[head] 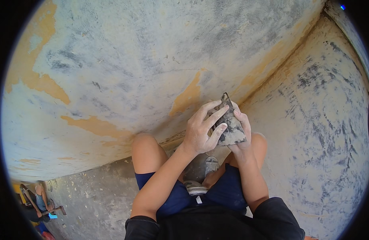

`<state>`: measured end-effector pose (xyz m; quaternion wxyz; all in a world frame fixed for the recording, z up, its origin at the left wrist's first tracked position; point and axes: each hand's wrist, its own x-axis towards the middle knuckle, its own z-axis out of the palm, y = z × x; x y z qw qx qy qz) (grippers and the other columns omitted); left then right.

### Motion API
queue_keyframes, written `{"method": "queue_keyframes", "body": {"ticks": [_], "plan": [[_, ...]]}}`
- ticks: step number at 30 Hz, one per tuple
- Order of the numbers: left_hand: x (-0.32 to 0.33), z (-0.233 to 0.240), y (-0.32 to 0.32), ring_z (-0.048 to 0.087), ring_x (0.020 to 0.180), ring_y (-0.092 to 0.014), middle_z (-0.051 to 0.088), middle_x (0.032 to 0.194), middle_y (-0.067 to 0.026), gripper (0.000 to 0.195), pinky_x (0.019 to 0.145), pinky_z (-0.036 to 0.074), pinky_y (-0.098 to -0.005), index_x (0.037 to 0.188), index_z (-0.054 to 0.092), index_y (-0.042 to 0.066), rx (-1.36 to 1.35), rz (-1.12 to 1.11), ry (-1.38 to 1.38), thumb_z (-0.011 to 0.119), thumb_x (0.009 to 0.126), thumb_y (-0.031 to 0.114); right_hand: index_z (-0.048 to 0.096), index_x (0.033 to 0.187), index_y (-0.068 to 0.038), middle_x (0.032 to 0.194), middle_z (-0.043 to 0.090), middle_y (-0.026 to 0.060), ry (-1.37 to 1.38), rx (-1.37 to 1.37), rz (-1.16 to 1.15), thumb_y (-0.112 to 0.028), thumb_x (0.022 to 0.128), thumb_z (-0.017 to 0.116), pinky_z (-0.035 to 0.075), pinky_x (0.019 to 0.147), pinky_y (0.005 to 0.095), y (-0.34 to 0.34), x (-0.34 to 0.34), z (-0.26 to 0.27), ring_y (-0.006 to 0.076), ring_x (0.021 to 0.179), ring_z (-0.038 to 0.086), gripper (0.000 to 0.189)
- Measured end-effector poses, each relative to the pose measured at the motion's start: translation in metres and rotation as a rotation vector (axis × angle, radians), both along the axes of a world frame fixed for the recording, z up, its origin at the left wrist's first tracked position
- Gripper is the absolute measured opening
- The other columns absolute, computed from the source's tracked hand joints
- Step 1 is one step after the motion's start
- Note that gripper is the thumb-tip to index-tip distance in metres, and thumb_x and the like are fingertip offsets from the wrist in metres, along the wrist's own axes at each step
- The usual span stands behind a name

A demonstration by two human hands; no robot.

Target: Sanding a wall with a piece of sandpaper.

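Both of my hands, whitened with dust, are on a dark, roughly triangular sheet (231, 129) smeared with pale powder, which looks like sandpaper, perhaps around a block. My left hand (199, 129) lies along its left side, fingers spread over its edge and face. On the other side, my right hand (244, 126) grips the piece from beneath and along the right edge, fingertips curled onto it. What lies under the sheet is mostly hidden. The piece is above my bent knees, in front of the corner of two patchy plastered walls.
A scuffed white wall (127, 60) with orange patches rises ahead; another wall (322, 144) with dark marks stands at right. They meet at a corner. On the grey floor (94, 195), far lower left, a person (40, 199) is beside a wooden-looking bar. My sandalled foot (211, 164) shows below.
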<state>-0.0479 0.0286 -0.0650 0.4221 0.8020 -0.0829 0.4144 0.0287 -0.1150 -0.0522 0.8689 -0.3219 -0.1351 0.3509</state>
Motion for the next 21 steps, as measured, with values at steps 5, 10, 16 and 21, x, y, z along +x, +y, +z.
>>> {"method": "queue_keyframes", "body": {"ticks": [5,10,16,21], "plan": [[-0.003,0.005,-0.001,0.065,0.129,-0.043,0.064,0.144,-0.0268,0.048,0.110,0.052,-0.0461,0.143,0.065,-0.002,-0.074,-0.052,0.024,0.068,0.100,0.018,0.063,0.143,-0.001,0.146,0.061,0.0171,-0.236,-0.159,-0.131,-0.018,0.106,0.057,0.050,0.109,0.0380,0.000,0.006,-0.019,0.0243,0.125,0.064,0.042],[0.000,0.000,0.005,0.066,0.128,-0.042,0.064,0.144,-0.0248,0.054,0.107,0.054,-0.0454,0.144,0.063,-0.002,-0.098,-0.026,0.002,0.073,0.095,0.017,0.076,0.132,-0.004,0.161,0.044,0.0254,-1.174,-0.676,-0.800,-0.011,0.100,0.068,0.037,0.121,0.0499,0.027,-0.009,-0.015,0.0402,0.143,0.046,0.034],[-0.006,0.007,0.018,0.068,0.120,-0.041,0.067,0.133,-0.0248,0.049,0.101,0.056,-0.0445,0.142,0.064,-0.003,-0.106,0.101,0.001,0.071,0.097,0.015,0.078,0.129,-0.011,0.131,0.070,0.0112,-1.589,-0.797,-1.106,-0.010,0.094,0.073,0.039,0.118,0.0532,0.064,-0.006,-0.009,0.0439,0.138,0.046,0.036],[-0.013,0.000,0.033,0.067,0.106,-0.033,0.068,0.116,-0.0184,0.042,0.094,0.055,-0.0416,0.129,0.072,-0.001,0.089,0.477,-0.101,0.080,0.093,0.018,0.078,0.129,-0.009,0.130,0.070,0.0108,-1.685,-0.790,-1.148,-0.007,0.089,0.075,0.044,0.114,0.0519,0.087,0.000,-0.020,0.0430,0.135,0.048,0.040]]}}
